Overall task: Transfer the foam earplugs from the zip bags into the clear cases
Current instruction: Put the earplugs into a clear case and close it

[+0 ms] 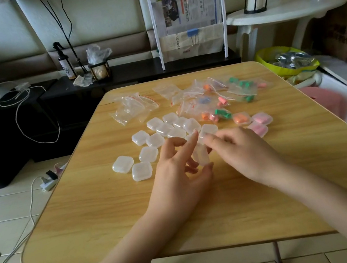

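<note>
Two hands: left hand [180, 164] holds clear case [201, 155] at frame centre; right hand [238, 147] pinches its lid.
Advice: steady base, pry gently.

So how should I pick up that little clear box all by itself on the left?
Pinch the clear box by its two opposite side edges, coming straight down from above. It lies flat on the table with its lid closed, so the top is too smooth and wide to grab. Its left and near sides are free; other boxes sit close on its right.
</note>
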Demonstrator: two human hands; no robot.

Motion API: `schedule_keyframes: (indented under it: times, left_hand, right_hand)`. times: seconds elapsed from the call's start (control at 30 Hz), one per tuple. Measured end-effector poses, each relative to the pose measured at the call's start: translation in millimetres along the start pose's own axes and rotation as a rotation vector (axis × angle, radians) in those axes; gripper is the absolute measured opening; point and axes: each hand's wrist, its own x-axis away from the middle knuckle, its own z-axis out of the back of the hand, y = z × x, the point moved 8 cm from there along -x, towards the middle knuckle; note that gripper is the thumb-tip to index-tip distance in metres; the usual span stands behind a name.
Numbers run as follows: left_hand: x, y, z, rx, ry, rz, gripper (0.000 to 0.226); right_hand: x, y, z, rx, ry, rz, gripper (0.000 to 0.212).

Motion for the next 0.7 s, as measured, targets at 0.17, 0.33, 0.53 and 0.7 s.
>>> schedule_keyframes:
  times: [0.17,0.33,0.53,0.7]
  left_hand:
    - [-1.7,-1.7,1.8,-0.016,0.007,-0.030,0.066]
    - [-4.7,-3.2,6.7,0.139,0.039,0.063,0.063]
    - [-5.5,-3.0,15.6,0.018,0.090,0.045,0.044]
    - [-5.7,-1.7,13.3,0.077,0.073,0.043,0.039]
  right_hand:
    - [-2.1,-1.0,-11.8,-0.034,-0.120,0.055,0.039]
    - [-3.7,5.8,-14.7,-0.195,-0.205,-0.032,0.030]
    - [-3.6,7.8,-15.5,-0.316,-0.192,-0.085,0.033]
    - [-6.1,13.0,-11.5,-0.332,-0.187,-0.105,0.041]
